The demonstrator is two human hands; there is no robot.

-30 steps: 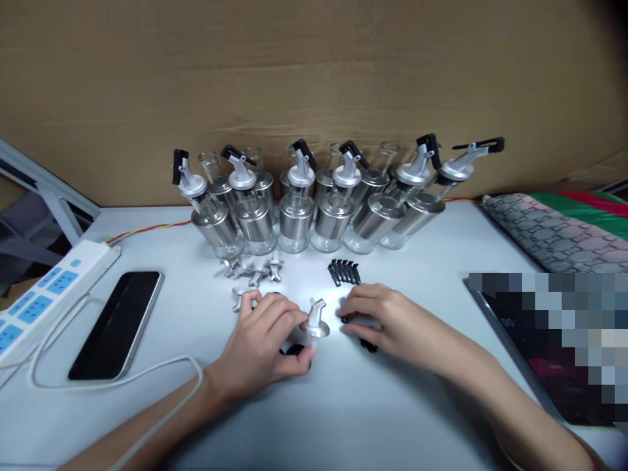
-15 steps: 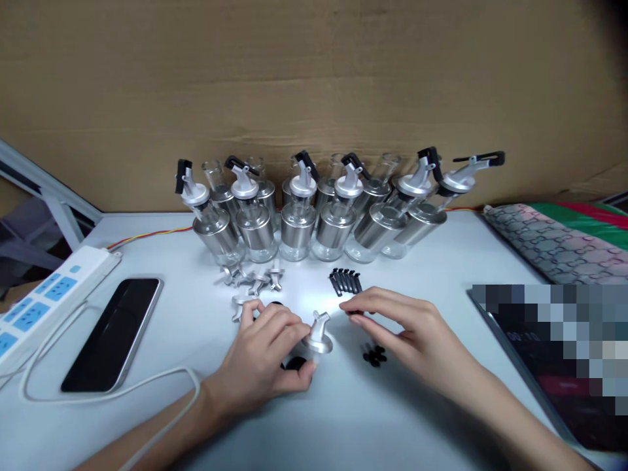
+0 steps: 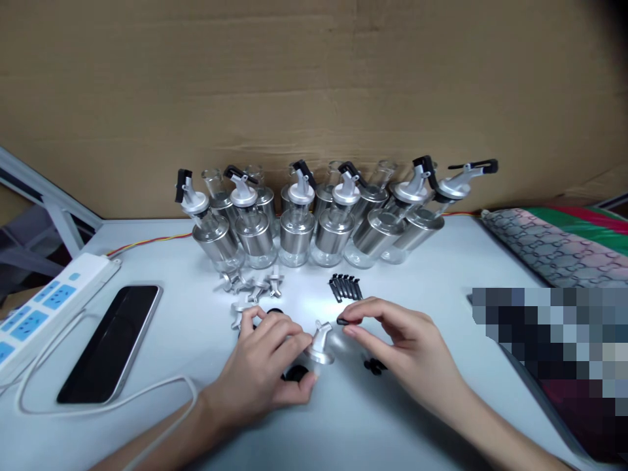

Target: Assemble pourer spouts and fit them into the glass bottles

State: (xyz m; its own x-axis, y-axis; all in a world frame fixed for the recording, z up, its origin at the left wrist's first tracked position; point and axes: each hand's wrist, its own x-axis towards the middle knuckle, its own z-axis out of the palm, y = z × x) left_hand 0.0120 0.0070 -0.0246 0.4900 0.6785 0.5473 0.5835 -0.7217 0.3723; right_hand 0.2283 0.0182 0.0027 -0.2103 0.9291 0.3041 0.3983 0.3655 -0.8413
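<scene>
My left hand (image 3: 265,363) is closed around a silver pour spout (image 3: 320,343), holding it tilted just above the white table (image 3: 343,425). My right hand (image 3: 397,340) pinches a small black lever piece (image 3: 343,320) between thumb and forefinger, right beside the spout's nozzle. A black ring (image 3: 294,374) lies under my left fingers. Several loose silver spouts (image 3: 250,284) lie beyond my left hand. A row of black levers (image 3: 346,286) lies beyond my right hand, and small black bits (image 3: 375,365) sit below it.
Several glass-and-steel dispenser bottles (image 3: 297,229) with spouts stand in a row at the back against cardboard. A phone (image 3: 110,343), a white power strip (image 3: 44,307) and its cable (image 3: 122,399) lie at the left. A patterned cloth (image 3: 554,242) and a dark tray (image 3: 579,392) lie at the right.
My right hand has lifted off the table with a black lever pinched in it and brought it close to the spout. The left hand has tilted the spout slightly.
</scene>
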